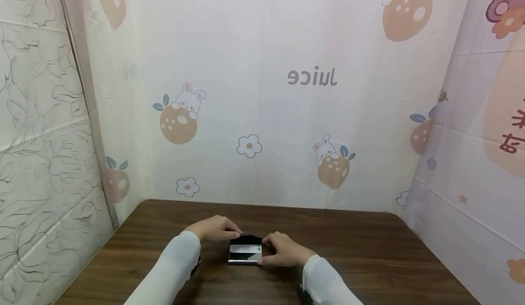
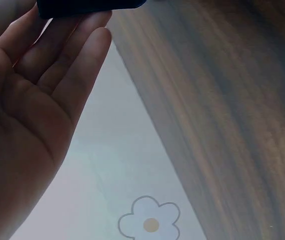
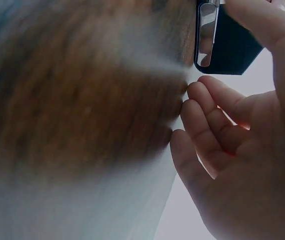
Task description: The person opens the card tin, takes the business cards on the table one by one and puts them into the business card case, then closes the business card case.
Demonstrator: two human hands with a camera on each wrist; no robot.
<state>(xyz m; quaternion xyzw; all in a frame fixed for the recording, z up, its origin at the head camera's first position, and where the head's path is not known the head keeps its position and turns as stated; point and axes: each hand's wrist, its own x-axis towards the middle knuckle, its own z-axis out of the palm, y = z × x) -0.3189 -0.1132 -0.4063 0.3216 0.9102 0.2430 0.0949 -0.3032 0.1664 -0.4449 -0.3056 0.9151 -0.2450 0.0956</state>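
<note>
An opened card case [image 1: 245,256], black inside with a shiny metal edge, sits on the table with its lid raised at the back. A white printed card [image 1: 246,249] lies in it. My left hand [image 1: 214,229] pinches the lid at its far left corner; in the left wrist view the dark lid edge [image 2: 90,9] shows above the fingers. With thumb at the near right corner and forefinger farther back, my right hand [image 1: 285,250] holds the case's right side. In the right wrist view the other fingers [image 3: 195,120] rest at the table surface beside the case.
The dark wood-grain table [image 1: 348,236] reaches back to a patterned wall sheet [image 1: 254,113]. More sheets hang at the left [image 1: 41,127] and right [image 1: 463,159] sides.
</note>
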